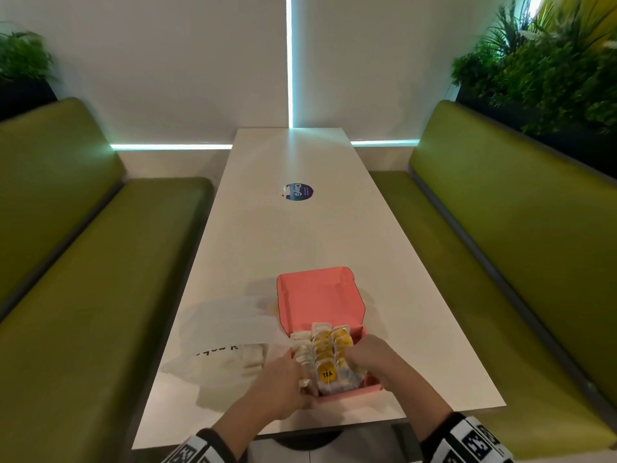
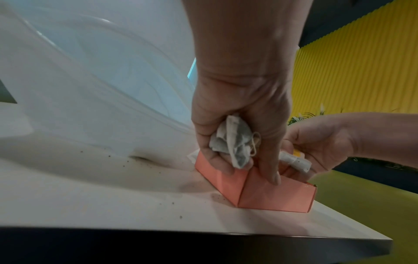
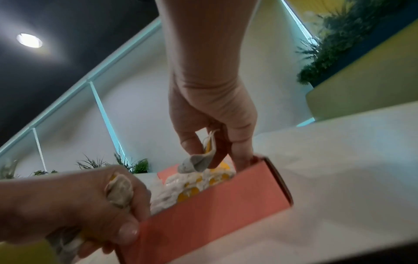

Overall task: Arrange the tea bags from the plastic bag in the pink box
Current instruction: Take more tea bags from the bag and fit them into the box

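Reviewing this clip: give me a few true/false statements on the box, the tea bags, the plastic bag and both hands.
1. The pink box has its lid open. True.
2. The left hand is empty. False: it grips a crumpled tea bag at the box's near corner.
3. The plastic bag lies right of the box. False: it lies to its left.
4. The right hand pinches a tea bag over the box. True.
5. Yellow-tagged tea bags stand in rows inside the box. True.
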Tool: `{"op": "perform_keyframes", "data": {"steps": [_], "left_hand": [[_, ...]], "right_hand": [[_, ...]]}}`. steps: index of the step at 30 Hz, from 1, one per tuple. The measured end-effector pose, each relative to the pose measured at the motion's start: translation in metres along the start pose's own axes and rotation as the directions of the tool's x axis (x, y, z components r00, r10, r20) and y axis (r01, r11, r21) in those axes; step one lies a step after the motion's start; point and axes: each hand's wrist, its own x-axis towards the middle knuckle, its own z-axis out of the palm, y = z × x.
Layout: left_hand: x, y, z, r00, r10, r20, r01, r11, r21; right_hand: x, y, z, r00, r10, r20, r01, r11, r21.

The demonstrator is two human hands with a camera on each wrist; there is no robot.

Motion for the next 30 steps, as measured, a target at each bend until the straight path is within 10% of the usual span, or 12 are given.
{"op": "perform_keyframes", "data": {"steps": [8, 30], "left_hand": [[-0.0006, -0.0008, -0.0010, 0.999, -0.009, 0.037, 0.012, 0.996, -0.092], [-0.0040, 0.0051, -0.0057, 0.999, -0.008, 0.036, 0.011, 0.994, -0.111]], "right_hand": [[0.0006, -0.0002, 0.0104, 0.996, 0.015, 0.086, -0.042, 0.948, 0.315], [0.0046, -0.0033, 0.0077, 0.999, 0.033, 0.032, -0.041, 0.946, 0.320]]}}
